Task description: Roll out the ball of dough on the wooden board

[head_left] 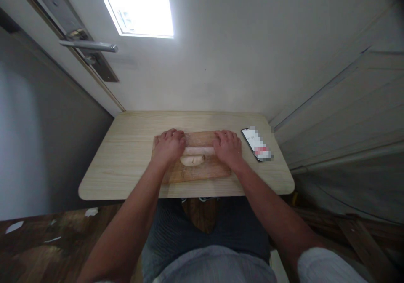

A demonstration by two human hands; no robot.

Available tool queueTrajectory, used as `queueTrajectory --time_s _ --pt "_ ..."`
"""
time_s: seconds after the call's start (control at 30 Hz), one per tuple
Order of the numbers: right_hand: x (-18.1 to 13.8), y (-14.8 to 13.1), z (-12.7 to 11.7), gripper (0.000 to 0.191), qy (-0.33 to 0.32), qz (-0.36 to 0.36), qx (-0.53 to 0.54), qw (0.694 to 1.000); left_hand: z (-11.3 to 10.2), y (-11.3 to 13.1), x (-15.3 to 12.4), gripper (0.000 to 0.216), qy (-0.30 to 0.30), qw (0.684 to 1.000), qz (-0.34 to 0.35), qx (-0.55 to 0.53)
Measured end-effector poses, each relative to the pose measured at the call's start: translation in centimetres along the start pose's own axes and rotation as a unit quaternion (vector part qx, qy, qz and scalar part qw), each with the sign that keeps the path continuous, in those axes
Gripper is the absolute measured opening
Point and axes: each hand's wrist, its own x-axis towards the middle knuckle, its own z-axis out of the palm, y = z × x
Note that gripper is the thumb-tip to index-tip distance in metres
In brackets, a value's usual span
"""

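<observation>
A pale, floury rolling pin (198, 150) lies crosswise on a wooden cutting board (205, 174), its middle showing between my hands. My left hand (170, 145) covers its left end with the fingers curled over. On the right end, my right hand (229, 147) rests in the same way, fingers bent over the pin. Just on my side of the pin sits a small, flattened piece of dough (192, 160) with a few creases on its surface. Both ends of the pin are hidden beneath my hands. Flour dusts the board.
The board lies on a light wood table (120, 156) with rounded corners. A phone (256, 145) lies to the right of my right hand. Behind the table stands a white door (221, 72) with a metal handle (91, 46) at the upper left.
</observation>
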Motion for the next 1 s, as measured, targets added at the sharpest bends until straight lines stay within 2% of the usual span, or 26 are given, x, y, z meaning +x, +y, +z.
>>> queueTrajectory --time_s 0.37,1.0 --pt "-1.4 0.4 0.1 0.036 0.013 -0.030 0.000 0.999 0.3 0.4 -2.4 0.043 0.089 0.995 0.035 0.015" --pt "-3.5 0.7 -0.2 0.036 0.033 -0.078 0.009 0.996 -0.3 1.1 -4.9 0.039 0.103 0.993 0.054 -0.013"
